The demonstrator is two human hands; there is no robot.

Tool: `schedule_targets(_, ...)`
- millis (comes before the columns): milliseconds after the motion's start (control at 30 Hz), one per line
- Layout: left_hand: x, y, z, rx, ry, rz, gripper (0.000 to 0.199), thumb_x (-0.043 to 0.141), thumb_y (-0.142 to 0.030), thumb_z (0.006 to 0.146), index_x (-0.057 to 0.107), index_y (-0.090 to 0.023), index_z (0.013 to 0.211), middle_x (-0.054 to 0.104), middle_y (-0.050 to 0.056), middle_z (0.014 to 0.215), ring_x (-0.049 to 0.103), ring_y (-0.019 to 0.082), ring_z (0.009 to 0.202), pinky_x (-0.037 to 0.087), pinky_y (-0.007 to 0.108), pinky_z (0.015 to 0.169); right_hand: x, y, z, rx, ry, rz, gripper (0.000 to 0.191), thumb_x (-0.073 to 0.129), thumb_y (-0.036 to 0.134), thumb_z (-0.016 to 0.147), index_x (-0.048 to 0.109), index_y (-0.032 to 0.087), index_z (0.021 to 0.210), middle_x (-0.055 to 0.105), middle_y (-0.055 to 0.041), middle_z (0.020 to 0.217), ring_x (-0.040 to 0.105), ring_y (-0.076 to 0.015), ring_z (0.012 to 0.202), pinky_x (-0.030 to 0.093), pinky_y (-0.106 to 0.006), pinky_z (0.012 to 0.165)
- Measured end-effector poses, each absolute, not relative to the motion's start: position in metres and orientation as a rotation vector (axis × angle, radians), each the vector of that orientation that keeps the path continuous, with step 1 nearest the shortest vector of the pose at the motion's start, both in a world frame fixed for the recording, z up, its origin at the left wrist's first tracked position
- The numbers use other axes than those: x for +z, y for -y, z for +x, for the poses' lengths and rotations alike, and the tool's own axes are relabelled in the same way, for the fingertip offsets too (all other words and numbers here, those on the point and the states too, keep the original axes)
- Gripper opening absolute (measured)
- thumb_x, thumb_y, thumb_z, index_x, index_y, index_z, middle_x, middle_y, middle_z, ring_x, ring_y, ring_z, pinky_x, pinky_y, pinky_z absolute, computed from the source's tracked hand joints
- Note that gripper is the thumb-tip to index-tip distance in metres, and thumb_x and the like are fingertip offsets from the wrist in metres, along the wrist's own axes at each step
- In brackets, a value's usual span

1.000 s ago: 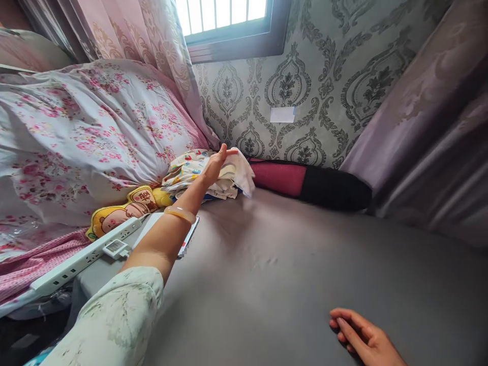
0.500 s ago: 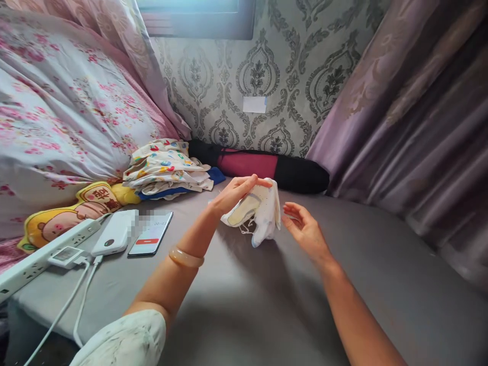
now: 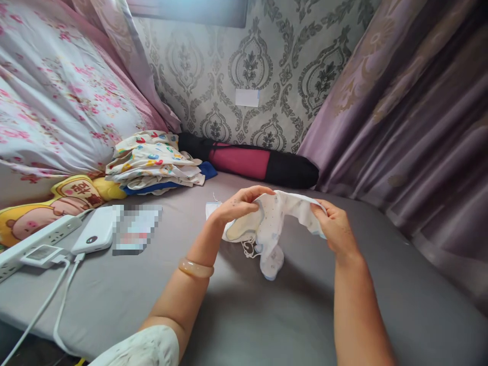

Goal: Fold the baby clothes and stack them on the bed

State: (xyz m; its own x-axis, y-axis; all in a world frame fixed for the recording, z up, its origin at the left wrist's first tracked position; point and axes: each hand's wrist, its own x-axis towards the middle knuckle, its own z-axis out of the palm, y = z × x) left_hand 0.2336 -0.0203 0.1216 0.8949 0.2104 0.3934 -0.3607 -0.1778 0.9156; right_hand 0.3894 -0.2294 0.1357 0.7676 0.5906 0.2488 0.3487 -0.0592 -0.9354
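Observation:
A small white baby garment (image 3: 276,216) with tiny dark prints, a pale yellow inner patch and pale blue trim hangs between my two hands. Thin white strings (image 3: 249,249) dangle under it, and a rounded, blue-edged end (image 3: 272,263) droops lowest. My left hand (image 3: 244,203), with a bangle on its wrist, is closed on the left part of the cloth. Pinched between the thumb and fingers of my right hand (image 3: 335,221) is its right edge. The cloth's far side is hidden.
Left on the grey sheet (image 3: 236,315) are a power strip (image 3: 57,231), a white power bank (image 3: 99,231) with cables and a blurred phone (image 3: 137,229). Behind lie a yellow cushion (image 3: 72,201), folded clothes (image 3: 156,160) and a black-and-red roll (image 3: 244,162) against the wall.
My right hand has gone from apart and loosely curled to gripping the garment's right edge. The cloth is now spread out to the right. The view has shifted slightly.

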Motion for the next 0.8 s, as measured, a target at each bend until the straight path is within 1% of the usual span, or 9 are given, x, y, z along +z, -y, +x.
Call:
schedule_targets(133, 0.110, 0.026, 0.246, 0.469, 0.092, 1.505, 0.040, 0.065, -0.015, 0.068, 0.069, -0.020, 0.108, 0.070, 0.004, 0.103, 0.064, 0.018, 0.092, 0.049, 0.027, 0.078, 0.149, 0.252, 0.391, 0.201, 0.695, -1.757, 0.047, 0.066, 0.055, 0.073, 0.072, 0.016, 0.100, 0.066, -0.0013, 0.068, 0.052, -0.0127, 0.052, 0.037, -0.022, 0.045)
schedule_targets(233, 0.109, 0.032, 0.251, 0.464, 0.035, 1.507, 0.032, 0.067, -0.017, 0.070, 0.070, -0.017, 0.102, 0.070, 0.005, 0.103, 0.063, 0.017, 0.094, 0.048, 0.028, 0.083, 0.158, 0.273, 0.390, 0.331, 0.649, -1.874, 0.046, 0.067, 0.057, 0.071, 0.072, 0.019, 0.096, 0.064, 0.0003, 0.062, 0.050, -0.0126, 0.046, 0.033, -0.023, 0.041)
schedule_targets(400, 0.107, 0.044, 0.259, 0.351, -0.082, 1.555, 0.018, 0.069, -0.027, 0.075, 0.070, -0.016, 0.089, 0.069, 0.003, 0.084, 0.062, 0.015, 0.077, 0.048, 0.027, 0.074, 0.150, 0.309, 0.408, 0.553, 0.714, -2.080, 0.043, 0.063, 0.061, 0.074, 0.072, 0.021, 0.087, 0.065, 0.0004, 0.061, 0.052, -0.0129, 0.047, 0.033, -0.023, 0.043)
schedule_targets(467, 0.103, 0.047, 0.264, 0.294, -0.109, 1.601, 0.015, 0.067, -0.027, 0.077, 0.070, -0.016, 0.088, 0.070, 0.003, 0.083, 0.062, 0.015, 0.077, 0.047, 0.027, 0.074, 0.139, 0.317, 0.421, 0.606, 0.812, -2.173, 0.040, 0.062, 0.058, 0.076, 0.073, 0.021, 0.085, 0.066, 0.0012, 0.061, 0.054, -0.0134, 0.051, 0.035, -0.023, 0.045)
schedule_targets(567, 0.095, 0.052, 0.273, 0.167, -0.107, 1.772, 0.015, 0.061, -0.026, 0.082, 0.072, -0.018, 0.089, 0.071, 0.002, 0.087, 0.063, 0.016, 0.082, 0.045, 0.026, 0.077, 0.121, 0.317, 0.439, 0.716, 0.983, -2.324, 0.029, 0.065, 0.047, 0.074, 0.075, 0.021, 0.081, 0.068, 0.0005, 0.065, 0.060, -0.0168, 0.059, 0.040, -0.025, 0.050)
schedule_targets(633, 0.089, 0.055, 0.278, 0.113, -0.108, 1.901, 0.018, 0.057, -0.025, 0.084, 0.072, -0.019, 0.092, 0.071, 0.001, 0.087, 0.062, 0.016, 0.083, 0.044, 0.025, 0.075, 0.111, 0.308, 0.444, 0.784, 1.084, -2.380, 0.024, 0.069, 0.038, 0.070, 0.076, 0.022, 0.085, 0.073, -0.0015, 0.075, 0.065, -0.0207, 0.069, 0.046, -0.027, 0.058)
schedule_targets(700, 0.086, 0.058, 0.281, 0.087, -0.101, 1.971, 0.020, 0.055, -0.026, 0.085, 0.072, -0.019, 0.095, 0.070, 0.000, 0.084, 0.060, 0.016, 0.080, 0.042, 0.024, 0.072, 0.106, 0.293, 0.440, 0.714, 1.145, -2.378, 0.030, 0.072, 0.034, 0.069, 0.075, 0.023, 0.097, 0.075, -0.0050, 0.093, 0.068, -0.0255, 0.086, 0.051, -0.032, 0.071)
schedule_targets(767, 0.085, 0.060, 0.282, 0.075, -0.079, 1.977, 0.021, 0.055, -0.027, 0.086, 0.071, -0.017, 0.096, 0.068, 0.000, 0.082, 0.058, 0.015, 0.077, 0.041, 0.023, 0.070, 0.105, 0.275, 0.428, 0.534, 1.177, -2.316, 0.036, 0.069, 0.037, 0.074, 0.073, 0.024, 0.108, 0.071, -0.0077, 0.115, 0.065, -0.0283, 0.105, 0.051, -0.036, 0.086)
schedule_targets(800, 0.085, 0.061, 0.281, 0.072, -0.067, 1.967, 0.022, 0.055, -0.029, 0.086, 0.070, -0.017, 0.096, 0.067, 0.000, 0.081, 0.057, 0.014, 0.076, 0.041, 0.023, 0.068, 0.106, 0.265, 0.421, 0.471, 1.196, -2.260, 0.038, 0.066, 0.039, 0.079, 0.071, 0.025, 0.113, 0.068, -0.0077, 0.122, 0.062, -0.0280, 0.112, 0.049, -0.037, 0.091)
